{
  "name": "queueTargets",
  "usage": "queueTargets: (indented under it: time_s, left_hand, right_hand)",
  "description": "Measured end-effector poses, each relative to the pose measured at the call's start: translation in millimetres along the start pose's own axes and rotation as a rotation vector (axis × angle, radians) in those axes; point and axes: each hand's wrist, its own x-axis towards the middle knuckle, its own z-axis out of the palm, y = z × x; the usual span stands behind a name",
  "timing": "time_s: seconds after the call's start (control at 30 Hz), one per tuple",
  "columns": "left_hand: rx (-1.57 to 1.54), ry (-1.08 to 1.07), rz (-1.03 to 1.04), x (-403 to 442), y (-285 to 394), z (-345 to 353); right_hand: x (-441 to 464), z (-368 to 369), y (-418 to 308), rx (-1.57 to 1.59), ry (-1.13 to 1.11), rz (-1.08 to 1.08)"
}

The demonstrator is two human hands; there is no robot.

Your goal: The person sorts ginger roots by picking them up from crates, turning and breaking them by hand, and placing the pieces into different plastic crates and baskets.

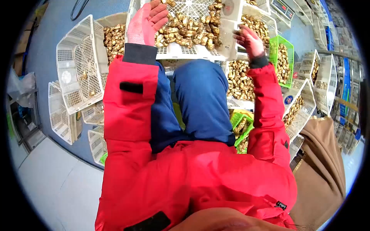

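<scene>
A white slatted crate point(181, 53) stands before my knees, with many brown and cream mushrooms point(185, 31) inside. Over its left side is my left hand point(148, 22), palm up with the fingers stretched out and nothing in it. My right hand point(250, 40) is raised beyond the crate's right side, near another crate of mushrooms point(256, 27). Its fingers are blurred and partly curled, and whether they hold anything is too unclear to tell. Below that hand, more mushrooms point(239, 79) fill a lower crate.
A tilted white crate point(79, 67) with a few mushrooms is at the left. Green baskets point(273, 57) and white crates point(308, 96) of mushrooms stand at the right. A digital scale point(283, 8) is at the upper right, a brown cloth point(322, 161) at the lower right.
</scene>
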Motion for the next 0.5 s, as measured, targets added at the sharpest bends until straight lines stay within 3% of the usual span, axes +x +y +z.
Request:
queueTargets:
  time_s: [0.07, 0.13, 0.2, 0.27, 0.33, 0.37, 0.4, 0.5]
  left_hand:
    - [0.094, 0.149, -0.017, -1.9, 0.9, 12.7]
    - [0.142, 0.175, 0.017, -0.5, 0.3, 14.4]
    - [0.145, 0.163, 0.009, 2.3, -0.5, 14.6]
    - [0.169, 0.173, -0.021, 6.1, 1.4, 19.0]
    - [0.151, 0.132, -0.031, 5.3, 2.3, 21.1]
    - [0.150, 0.132, -0.033, 3.2, 1.4, 21.6]
    - [0.150, 0.130, -0.030, 1.8, 1.4, 22.7]
    - [0.143, 0.133, -0.028, 1.9, 2.0, 23.7]
  right_hand:
    - [82.7, 62.2, 41.4, -0.400, -0.177, -0.085]
    - [128.3, 119.4, 63.0, -1.422, 0.010, -0.304]
    - [154.1, 147.3, 95.0, -1.832, 0.031, -0.273]
    - [169.9, 158.6, 101.4, -1.914, -0.006, -0.095]
    - [174.9, 145.6, 119.7, -1.856, 0.055, -0.273]
    - [171.2, 144.0, 116.6, -1.784, 0.070, -0.233]
    - [157.5, 134.8, 108.6, -1.538, 0.062, -0.372]
    - [134.7, 110.2, 91.0, -0.137, -0.195, -0.076]
